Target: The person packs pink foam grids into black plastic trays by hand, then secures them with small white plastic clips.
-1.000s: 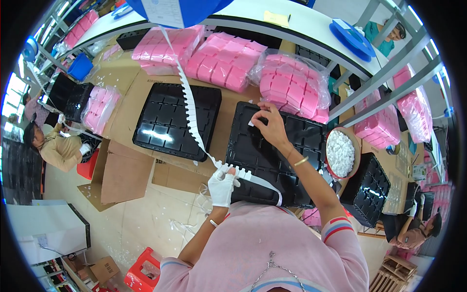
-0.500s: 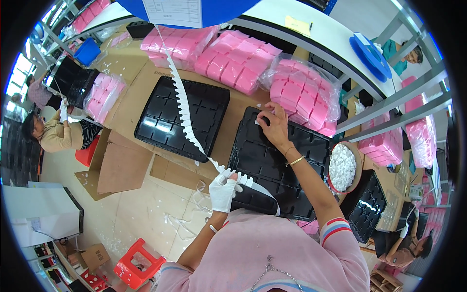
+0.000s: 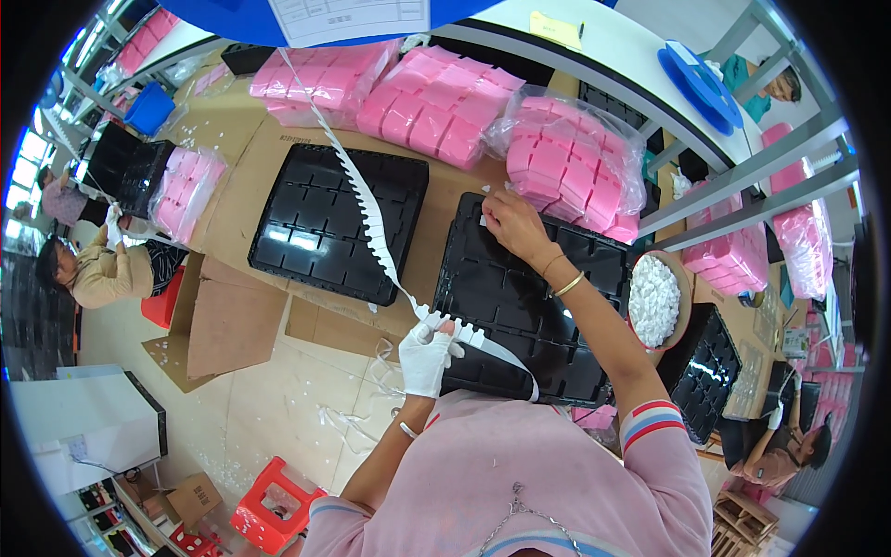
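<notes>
The left hand (image 3: 428, 358) is pinching the white toothed strip (image 3: 374, 228) beside the black tray (image 3: 501, 295). The right hand (image 3: 516, 228) is curling at the tray's far-left corner; its grip cannot be told. The strip is probably behaving as light, bendy, easily torn; its untoothed edge is likely offering the safest hold.

I see left tray (image 3: 316, 218) on cardboard (image 3: 227, 204), right tray (image 3: 510, 288) beside it. Bundles (image 3: 441, 102) in a row behind both. Bowl (image 3: 685, 311) just right of right tray, pieces (image 3: 653, 302) inside. Strip (image 3: 371, 220) over left tray.
</notes>
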`<action>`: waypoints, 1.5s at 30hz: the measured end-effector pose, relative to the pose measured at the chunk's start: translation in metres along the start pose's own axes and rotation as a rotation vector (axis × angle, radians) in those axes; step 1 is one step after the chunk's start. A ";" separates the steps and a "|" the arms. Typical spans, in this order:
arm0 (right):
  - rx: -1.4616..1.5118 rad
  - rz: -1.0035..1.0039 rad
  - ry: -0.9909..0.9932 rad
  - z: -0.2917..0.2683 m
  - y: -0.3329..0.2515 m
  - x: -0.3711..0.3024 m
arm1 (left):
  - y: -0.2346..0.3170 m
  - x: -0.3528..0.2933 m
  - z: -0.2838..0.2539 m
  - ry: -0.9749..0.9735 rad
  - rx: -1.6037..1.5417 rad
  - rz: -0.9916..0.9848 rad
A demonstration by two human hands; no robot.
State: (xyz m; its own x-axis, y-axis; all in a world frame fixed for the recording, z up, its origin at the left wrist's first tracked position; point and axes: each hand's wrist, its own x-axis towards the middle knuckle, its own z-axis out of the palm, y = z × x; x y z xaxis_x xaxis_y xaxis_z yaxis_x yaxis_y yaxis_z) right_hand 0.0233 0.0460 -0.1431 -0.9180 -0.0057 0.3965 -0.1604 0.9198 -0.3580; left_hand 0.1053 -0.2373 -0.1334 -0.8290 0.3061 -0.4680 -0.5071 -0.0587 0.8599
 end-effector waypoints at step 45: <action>0.137 0.199 0.098 -0.003 -0.010 -0.011 | 0.001 -0.004 -0.004 0.018 0.005 -0.014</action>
State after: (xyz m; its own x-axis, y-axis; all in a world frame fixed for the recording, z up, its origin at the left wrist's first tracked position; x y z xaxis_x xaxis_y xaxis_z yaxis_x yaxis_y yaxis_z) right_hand 0.0366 0.0380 -0.1412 -0.8979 0.2140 0.3846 -0.0343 0.8372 -0.5459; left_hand 0.1072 -0.2420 -0.1312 -0.8260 0.2900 -0.4833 -0.5173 -0.0497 0.8543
